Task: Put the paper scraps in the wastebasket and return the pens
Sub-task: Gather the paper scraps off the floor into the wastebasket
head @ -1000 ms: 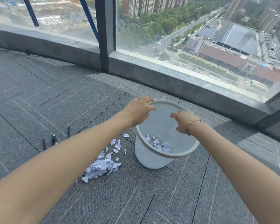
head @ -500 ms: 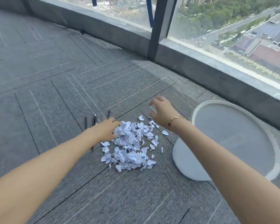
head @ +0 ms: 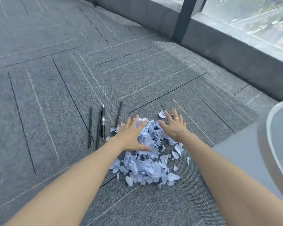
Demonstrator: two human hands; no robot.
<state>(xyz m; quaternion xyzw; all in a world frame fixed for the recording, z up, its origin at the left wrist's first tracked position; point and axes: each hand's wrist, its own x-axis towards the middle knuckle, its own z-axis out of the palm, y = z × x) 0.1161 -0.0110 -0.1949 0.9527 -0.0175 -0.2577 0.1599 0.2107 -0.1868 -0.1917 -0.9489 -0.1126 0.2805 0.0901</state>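
A heap of pale blue-white paper scraps (head: 147,163) lies on the grey carpet in front of me. My left hand (head: 131,136) rests on the heap's left side, fingers spread, holding nothing. My right hand (head: 173,126) hovers over the heap's far right side, fingers apart and empty. Several black pens (head: 100,126) lie side by side on the carpet just left of the heap. The white wastebasket (head: 266,132) stands at the right edge of view, only partly seen.
A low grey sill (head: 235,59) and a dark window post (head: 183,18) run along the far right. Patterned carpet tiles (head: 47,79) stretch to the left and far side.
Both hands left the wastebasket rim and came down to the scrap heap. My view swung left, so the wastebasket slid to the right edge and the pens came into plain sight.
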